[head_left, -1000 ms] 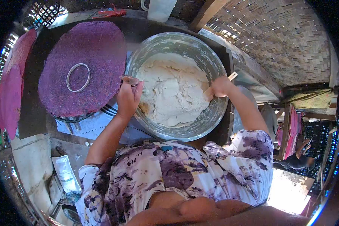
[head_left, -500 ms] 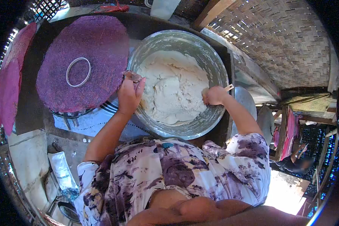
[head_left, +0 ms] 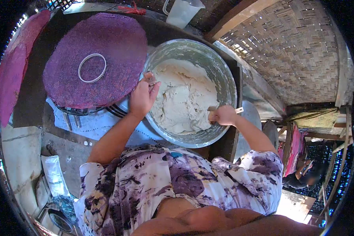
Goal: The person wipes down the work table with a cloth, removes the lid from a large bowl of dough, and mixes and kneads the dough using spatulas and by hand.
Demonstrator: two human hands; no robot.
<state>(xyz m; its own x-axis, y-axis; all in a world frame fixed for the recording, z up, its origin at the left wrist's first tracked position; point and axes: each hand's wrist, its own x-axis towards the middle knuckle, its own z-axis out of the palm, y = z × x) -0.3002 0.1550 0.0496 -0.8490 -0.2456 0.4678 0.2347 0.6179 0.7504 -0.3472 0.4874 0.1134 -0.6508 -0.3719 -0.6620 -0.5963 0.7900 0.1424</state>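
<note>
A large metal basin (head_left: pixel 230 74) in front of me holds a mass of pale, lumpy dough (head_left: pixel 181 102). At the basin's left rim, my left hand (head_left: pixel 142 98) is closed with its fingers curled at the edge and the thumb pointing over the inside. My right hand (head_left: pixel 224 115) is closed around a tool with a light, flat handle (head_left: pixel 239 110) that sticks out behind the fist. The tool's brownish front end meets the dough near the basin's right side; its exact shape is mostly hidden.
Left of the basin lies a round purple woven mat (head_left: pixel 118 43) with a white ring (head_left: pixel 92 80) on it. A translucent plastic pitcher (head_left: pixel 184 13) stands at the back. A woven bamboo wall (head_left: pixel 283 55) rises on the right. Another person (head_left: pixel 299 179) is in the right background.
My right hand with the tool has moved toward me along the basin's right side. My left hand stays at the left rim. The whole view has shifted slightly.
</note>
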